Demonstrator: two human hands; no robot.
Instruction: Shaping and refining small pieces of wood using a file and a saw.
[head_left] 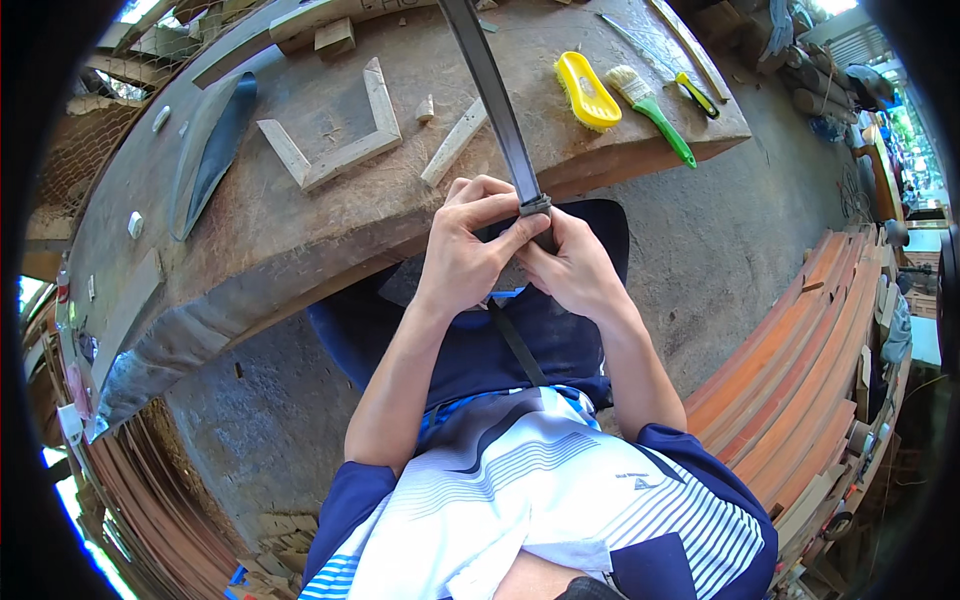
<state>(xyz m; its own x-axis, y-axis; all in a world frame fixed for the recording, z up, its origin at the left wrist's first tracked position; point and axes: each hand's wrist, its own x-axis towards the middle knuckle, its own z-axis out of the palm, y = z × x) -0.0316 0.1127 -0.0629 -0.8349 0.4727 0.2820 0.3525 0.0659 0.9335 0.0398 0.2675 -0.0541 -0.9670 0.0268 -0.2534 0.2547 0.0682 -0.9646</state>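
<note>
Both hands meet near the table's front edge, around the near end of a long, flat, dark strip [497, 110]. It slants up and left over the table and out of the top of the view; I cannot make out its exact kind. A thicker dark collar sits at its near end. My left hand [468, 245] has its fingers curled and its thumb pressed against this end. My right hand [575, 265] grips the same end from the right, its fingers wrapped round it. Below the hands, a narrow black strap [515, 345] hangs over my dark-clothed lap.
The worn table [330, 215] bears a mitred wooden frame piece [350, 158], a loose wood strip [455, 142], a yellow scrubbing brush [587, 92], a green-handled paintbrush [655, 115], and a yellow-and-black-handled tool [695, 95]. Reddish boards [800, 340] are stacked at right.
</note>
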